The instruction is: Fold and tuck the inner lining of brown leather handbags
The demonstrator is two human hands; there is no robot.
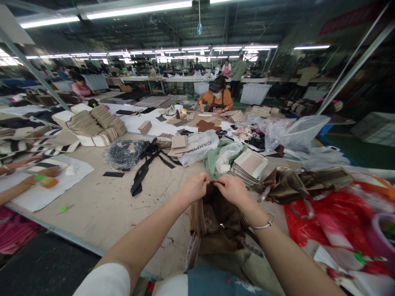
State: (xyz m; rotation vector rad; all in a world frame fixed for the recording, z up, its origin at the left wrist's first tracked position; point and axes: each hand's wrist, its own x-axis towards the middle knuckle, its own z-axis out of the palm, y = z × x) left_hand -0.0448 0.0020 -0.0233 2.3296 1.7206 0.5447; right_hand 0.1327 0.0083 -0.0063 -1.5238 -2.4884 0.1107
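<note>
A brown bag (220, 213) stands upright before me at the table's front edge, its dark inside partly showing. My left hand (196, 187) pinches the far rim of the bag with thumb and fingers. Close beside it, my right hand (232, 188) grips the same rim, a metal bangle on that wrist. Both fists nearly touch at the top edge. What lies deeper in the bag is too dark to make out. Just past my right hand sits a stack of beige panels (249, 164).
Black straps (145, 168) and a plastic-wrapped dark bundle (123, 154) lie ahead on the left. More brown bags (286, 183) and red plastic (333, 218) crowd the right. At far left a co-worker's hands (46, 172) work on white sheets; another person (217, 96) sits across the table.
</note>
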